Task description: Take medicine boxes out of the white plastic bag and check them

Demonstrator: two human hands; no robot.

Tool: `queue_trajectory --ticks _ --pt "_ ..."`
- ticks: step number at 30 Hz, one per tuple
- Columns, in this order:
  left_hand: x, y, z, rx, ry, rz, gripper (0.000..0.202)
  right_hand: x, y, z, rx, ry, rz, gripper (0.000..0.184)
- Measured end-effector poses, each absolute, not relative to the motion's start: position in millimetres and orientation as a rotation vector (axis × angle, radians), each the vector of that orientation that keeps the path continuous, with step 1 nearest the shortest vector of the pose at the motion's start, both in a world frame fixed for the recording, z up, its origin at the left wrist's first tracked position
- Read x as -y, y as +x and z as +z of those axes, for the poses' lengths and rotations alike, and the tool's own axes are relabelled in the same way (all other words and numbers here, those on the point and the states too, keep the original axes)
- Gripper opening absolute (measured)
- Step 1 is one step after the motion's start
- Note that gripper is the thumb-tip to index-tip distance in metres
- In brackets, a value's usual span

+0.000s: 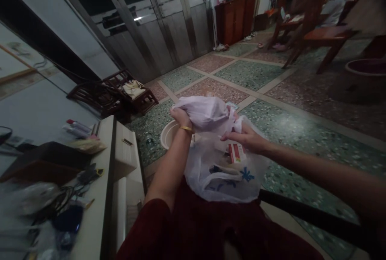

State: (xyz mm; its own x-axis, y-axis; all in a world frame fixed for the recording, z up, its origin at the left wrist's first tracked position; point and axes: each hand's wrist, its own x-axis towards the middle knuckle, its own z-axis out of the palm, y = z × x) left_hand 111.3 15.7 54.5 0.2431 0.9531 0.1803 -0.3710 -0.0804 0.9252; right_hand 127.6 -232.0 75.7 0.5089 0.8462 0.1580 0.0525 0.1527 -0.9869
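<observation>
A pale pinkish-white plastic bag (208, 113), filled out and creased, is held up in front of me between both hands. My left hand (181, 117) is closed around its left end, the fingers partly hidden behind it. My right hand (245, 134) grips the gathered, twisted end on the right. Just below, a larger see-through plastic bag (196, 171) with blue marks rests on my lap. Inside it a red and white box (237, 153) shows, along with other items I cannot make out. What the pinkish-white bag contains is hidden.
A white basin (167, 135) and a bottle (150, 143) stand on the floor to my left. Beside them is a cluttered cabinet (104, 159). A low wooden chair (141, 101) is beyond. At far right are wooden chairs (328, 34) and a blurred person.
</observation>
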Motion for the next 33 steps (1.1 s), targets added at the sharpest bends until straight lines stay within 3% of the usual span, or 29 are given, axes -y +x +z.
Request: queue_trajectory --ticks 2,5,11,15,17,21,24,28,33 --pt "-9.0 109.8 57.4 -0.700 1.162 1.369 0.013 233.6 135.5 85.4 0.696 -1.240 0.685 0.066" --pt "1.9 98.1 66.9 -0.566 1.447 1.416 0.010 241.0 150.3 101.4 0.517 -1.181 0.622 0.074" --pt "31.1 71.6 95.8 -0.383 1.696 0.831 0.014 247.0 165.5 111.4 0.501 -1.170 0.680 0.058" --pt "46.6 85.7 112.4 -0.348 1.519 0.482 0.012 244.6 181.9 108.2 0.351 -1.080 0.704 0.032" --pt "43.2 103.5 124.5 -0.377 1.442 0.544 0.005 249.5 191.3 111.0 0.256 -1.002 0.656 0.026" --pt "27.2 137.0 160.3 -0.258 1.346 0.845 0.022 271.0 192.3 121.9 0.418 -0.966 0.582 0.023" --pt "22.6 145.9 178.0 -0.098 1.490 0.870 0.024 282.8 179.2 123.3 0.606 -1.047 0.675 0.018" --pt "19.2 144.2 148.3 -0.127 1.705 0.742 0.024 279.2 172.6 107.3 0.569 -1.150 0.839 0.028" --pt "-6.7 137.5 48.2 -0.512 1.622 0.374 0.024 261.8 183.5 81.2 0.287 -1.244 1.011 0.033"
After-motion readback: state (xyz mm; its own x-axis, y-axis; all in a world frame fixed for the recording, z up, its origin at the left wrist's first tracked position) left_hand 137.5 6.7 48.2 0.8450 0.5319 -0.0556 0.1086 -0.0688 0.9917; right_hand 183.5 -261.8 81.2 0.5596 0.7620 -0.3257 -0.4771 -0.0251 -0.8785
